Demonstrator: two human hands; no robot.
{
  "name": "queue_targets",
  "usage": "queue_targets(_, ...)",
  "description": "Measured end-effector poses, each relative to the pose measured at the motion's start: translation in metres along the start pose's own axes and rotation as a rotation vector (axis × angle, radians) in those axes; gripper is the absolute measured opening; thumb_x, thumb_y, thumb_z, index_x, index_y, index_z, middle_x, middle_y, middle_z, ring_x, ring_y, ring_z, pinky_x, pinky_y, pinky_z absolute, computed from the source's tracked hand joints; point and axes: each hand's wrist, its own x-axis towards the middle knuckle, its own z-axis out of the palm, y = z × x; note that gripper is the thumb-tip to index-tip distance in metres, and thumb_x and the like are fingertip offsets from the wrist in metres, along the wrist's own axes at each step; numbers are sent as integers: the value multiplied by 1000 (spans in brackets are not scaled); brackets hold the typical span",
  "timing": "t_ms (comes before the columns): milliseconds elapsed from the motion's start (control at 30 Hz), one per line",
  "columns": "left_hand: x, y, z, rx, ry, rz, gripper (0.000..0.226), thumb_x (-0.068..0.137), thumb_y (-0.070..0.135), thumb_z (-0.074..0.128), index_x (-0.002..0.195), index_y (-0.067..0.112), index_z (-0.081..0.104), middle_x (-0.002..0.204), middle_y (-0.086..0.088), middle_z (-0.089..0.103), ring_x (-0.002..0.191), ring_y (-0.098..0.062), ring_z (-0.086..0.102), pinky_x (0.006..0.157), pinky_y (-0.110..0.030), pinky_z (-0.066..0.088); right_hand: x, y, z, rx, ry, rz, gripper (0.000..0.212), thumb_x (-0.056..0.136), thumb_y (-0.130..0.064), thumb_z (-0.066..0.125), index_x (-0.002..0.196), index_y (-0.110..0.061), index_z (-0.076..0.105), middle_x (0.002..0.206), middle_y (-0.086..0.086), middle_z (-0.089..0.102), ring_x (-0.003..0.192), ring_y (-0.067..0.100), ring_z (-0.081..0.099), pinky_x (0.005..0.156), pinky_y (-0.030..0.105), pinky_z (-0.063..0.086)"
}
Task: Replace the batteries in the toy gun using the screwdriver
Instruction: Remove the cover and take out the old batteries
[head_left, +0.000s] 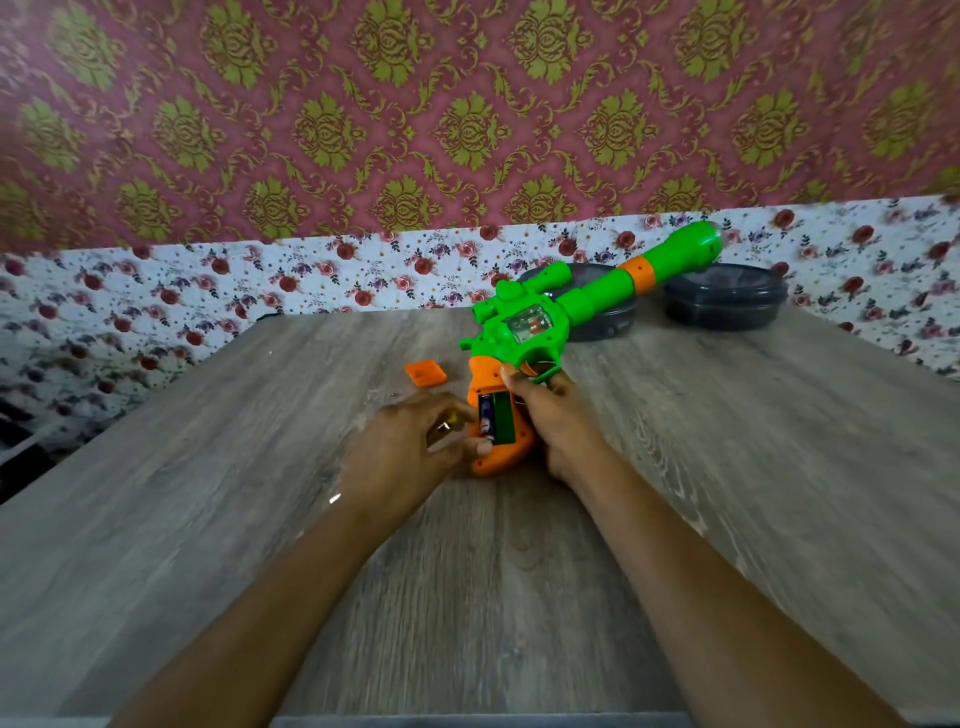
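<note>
Now that the orange cover (426, 373) lies loose just beyond the left hand (410, 452), that hand pinches a battery (486, 421) in the toy gun's (524, 322) open grip, where the neighbouring slot looks empty. The right hand (553, 421) grips the handle. Filling that slot and screwing the cover back on seem still to do.

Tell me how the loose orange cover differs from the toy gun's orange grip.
The cover is a small flat square; the grip is larger and rounded. The cover lies alone on the table; the grip is held by the right hand, with the left hand at its open compartment. Both are orange.
</note>
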Motion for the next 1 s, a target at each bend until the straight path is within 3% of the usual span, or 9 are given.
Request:
queue_targets(133,2,-4,-1,37,11,46,48,69,66,47,95,33,69,89,14,68,81,-9,62,67,-36,52,-3,-3,2,-25,-38,-7,29,86,-21,65,113,-16,57,100,1,63,92,18,59,90,36,48)
queue_targets(233,0,-3,2,356,44,249,45,80,50,41,105,25,68,88,2,71,70,-23,68,51,-36,53,-4,-5,2,-30,-42,-9,27,87,-21,63,112,-18,55,101,1,62,92,19,59,89,36,48)
queue_targets(333,-3,5,4,471,73,334,39,78,35,42,104,24,69,83,2,71,59,-21,66,40,-26,44,-3,-4,2,5,-4,-2,27,86,-18,64,112,-14,56,106,9,64,95,24,61,91,44,50)
queue_targets(500,-2,10,3,429,59,338,32,75,29,49,99,28,71,77,9,70,56,-11,64,41,-10,22,-1,-1,3,35,43,-1,39,84,-16,66,121,-9,56,114,14,64,105,31,62,94,50,48)
queue_targets(600,-4,9,2,358,13,307,29,74,26,58,99,29,71,84,10,72,60,-9,63,48,-1,11,0,-1,3,15,37,-6,38,84,-19,66,120,-11,57,114,11,65,102,28,62,93,46,49)
queue_targets(700,-2,7,3,251,-31,244,40,82,48,41,105,28,67,94,6,70,74,-15,63,49,-14,28,0,0,1,11,-2,-22,32,86,-16,64,117,-11,57,100,5,65,90,21,61,81,33,50)
queue_targets(800,2,3,6,214,-44,221,52,78,62,32,102,27,63,93,4,64,77,-16,60,56,-26,37,-2,0,2,14,-40,-55,29,86,-14,63,114,-12,57,92,1,64,82,16,61,80,30,49)
queue_targets(900,2,0,6,254,-39,263,50,82,59,29,105,30,62,94,4,62,77,-18,61,50,-24,30,-1,1,3,-26,-25,-65,33,85,-18,65,116,-11,56,100,5,64,89,18,61,83,31,48)
queue_targets(1000,1,0,7,317,-48,312,50,86,52,28,109,29,66,91,0,60,73,-21,62,48,-21,29,-3,-3,3,-48,-38,-94,30,87,-18,63,115,-13,56,95,-1,62,82,10,58,72,21,46)
